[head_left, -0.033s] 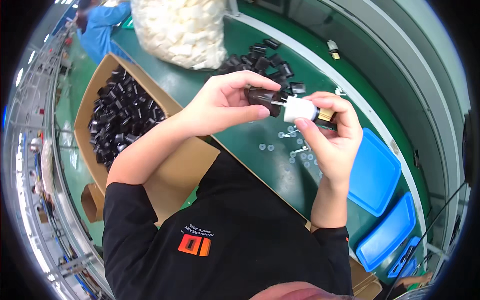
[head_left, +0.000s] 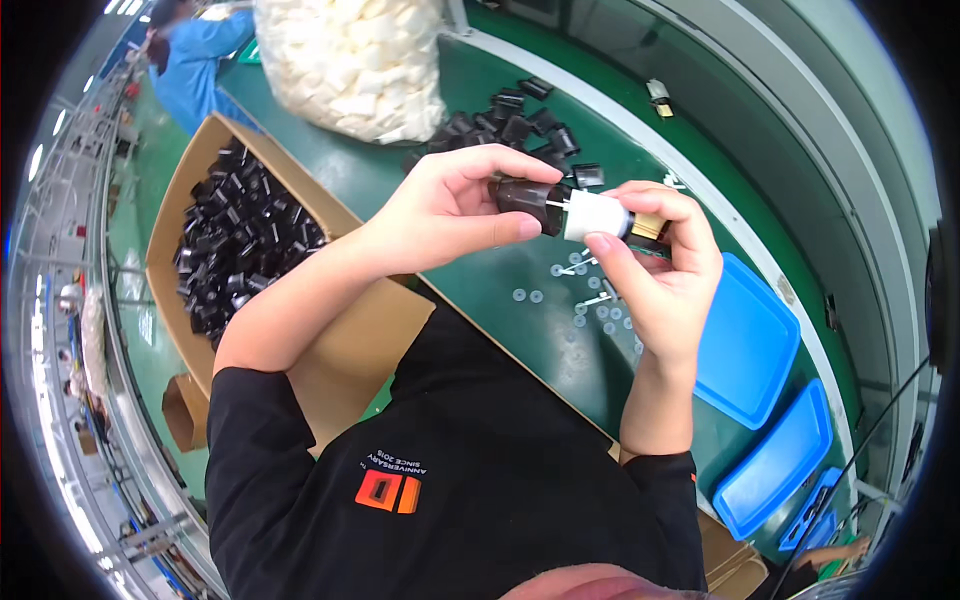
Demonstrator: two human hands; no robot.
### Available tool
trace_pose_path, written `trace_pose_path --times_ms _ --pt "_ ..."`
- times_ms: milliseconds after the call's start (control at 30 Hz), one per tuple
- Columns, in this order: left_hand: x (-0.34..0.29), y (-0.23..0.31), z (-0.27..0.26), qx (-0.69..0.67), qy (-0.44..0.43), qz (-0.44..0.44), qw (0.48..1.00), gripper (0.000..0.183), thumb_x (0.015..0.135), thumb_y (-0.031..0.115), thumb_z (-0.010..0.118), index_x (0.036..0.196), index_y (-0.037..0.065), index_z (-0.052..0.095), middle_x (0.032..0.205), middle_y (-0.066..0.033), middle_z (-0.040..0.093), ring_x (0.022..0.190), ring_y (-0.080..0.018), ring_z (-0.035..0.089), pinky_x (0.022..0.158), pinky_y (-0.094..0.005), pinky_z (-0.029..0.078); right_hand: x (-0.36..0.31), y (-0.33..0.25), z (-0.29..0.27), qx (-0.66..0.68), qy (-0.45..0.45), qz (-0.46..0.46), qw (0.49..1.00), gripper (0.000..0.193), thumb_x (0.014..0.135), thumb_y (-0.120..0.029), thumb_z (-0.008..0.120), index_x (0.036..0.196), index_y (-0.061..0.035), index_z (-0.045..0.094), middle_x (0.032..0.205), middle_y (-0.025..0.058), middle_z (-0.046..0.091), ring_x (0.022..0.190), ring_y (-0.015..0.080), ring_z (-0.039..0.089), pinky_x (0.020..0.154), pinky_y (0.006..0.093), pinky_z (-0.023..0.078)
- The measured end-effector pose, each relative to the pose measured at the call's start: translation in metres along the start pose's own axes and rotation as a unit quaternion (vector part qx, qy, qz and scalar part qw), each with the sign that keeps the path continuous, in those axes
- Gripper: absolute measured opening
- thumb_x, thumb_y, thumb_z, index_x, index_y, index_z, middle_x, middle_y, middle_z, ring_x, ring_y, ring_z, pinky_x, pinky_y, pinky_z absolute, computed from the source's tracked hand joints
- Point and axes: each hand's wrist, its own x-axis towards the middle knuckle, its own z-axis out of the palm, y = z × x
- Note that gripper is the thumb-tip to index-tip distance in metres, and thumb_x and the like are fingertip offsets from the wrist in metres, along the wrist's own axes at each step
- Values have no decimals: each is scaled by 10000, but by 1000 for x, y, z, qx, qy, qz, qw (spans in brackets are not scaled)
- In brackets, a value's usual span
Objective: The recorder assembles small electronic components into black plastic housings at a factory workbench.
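Observation:
My left hand (head_left: 445, 207) is closed around a dark, hollow plastic cap (head_left: 528, 203), thumb on its near side and fingers behind. Facing it, my right hand (head_left: 668, 265) pinches a white plastic cylinder (head_left: 594, 216) that has a gold and black end (head_left: 648, 228). A thin pale rod sticks out of the white cylinder and reaches the mouth of the dark cap. Only a narrow gap separates the two parts. Below them on the green table (head_left: 500, 325) lie several small translucent washers (head_left: 519, 295) and short pale pins.
An open cardboard box (head_left: 385, 325) full of black caps (head_left: 240, 230) stands at the left. More black caps (head_left: 516, 128) are heaped beyond my hands, beside a clear bag of cream-coloured parts (head_left: 355, 65). Blue trays (head_left: 750, 340) lie at the right. A person in blue (head_left: 195, 60) is at the far left.
The white cylinder and the dark cap have come closer together, and less of the rod shows between them. Both hands keep their grip.

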Motion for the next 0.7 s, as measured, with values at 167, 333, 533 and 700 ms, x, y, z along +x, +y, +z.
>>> trace_pose_path --times_ms 167,333,533,700 --pt "15 -9 12 17 -2 8 1000 440 837 -90 662 1258 -16 559 1200 -85 551 1083 -151 575 873 -276 516 1 0 -11 -30 11 -16 999 301 742 26 766 1002 -27 623 1040 71 630 914 117 621 792 241 509" --pt "17 -15 18 51 24 6 998 432 852 -70 665 1267 -24 554 1189 -92 597 1050 -129 590 848 -251 523 2 5 -10 -48 27 -18 998 297 751 16 769 1002 -25 615 1044 77 628 916 120 620 791 236 511" --pt "15 -17 16 49 35 27 998 427 861 -54 667 1272 -34 552 1158 -96 624 1014 -114 602 844 -249 527 2 18 -7 -15 51 -15 998 296 770 17 760 1015 -17 599 1066 90 623 925 118 618 751 221 523" --pt "14 -17 15 61 48 32 997 422 861 -36 678 1267 -33 561 1137 -94 637 1001 -105 604 828 -237 530 -1 22 -7 -25 35 -21 999 302 768 20 760 1020 -16 597 1071 88 623 921 114 618 727 212 527"
